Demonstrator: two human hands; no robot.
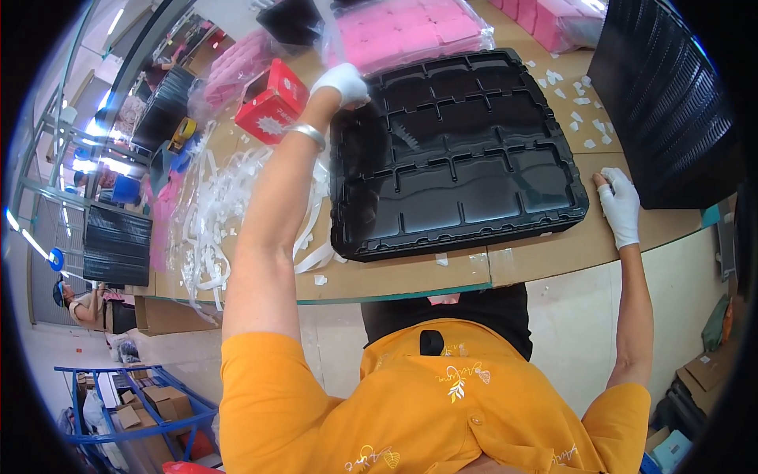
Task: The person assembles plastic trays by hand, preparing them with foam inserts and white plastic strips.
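We have the black compartment tray (458, 150) lying flat in the middle of the table (553, 249), square to our body, so both arms can reach its two sides at once. Our left hand (343, 83), gloved in white, sits at the tray's far left corner, fingers curled down over the rim; it seems to grip the edge, though we cannot tell how tightly. Our right hand (620, 205), also gloved, lies flat on the table just beside the tray's right edge, fingers pressed together and pointing away from us, holding nothing. A red box (272, 103) stands just left of the left hand, and white paper strips (217, 213) pile up nearer the table's left side, pushed clear of the tray. Bagged pink pieces (410, 31) wait beyond the tray, within reach.
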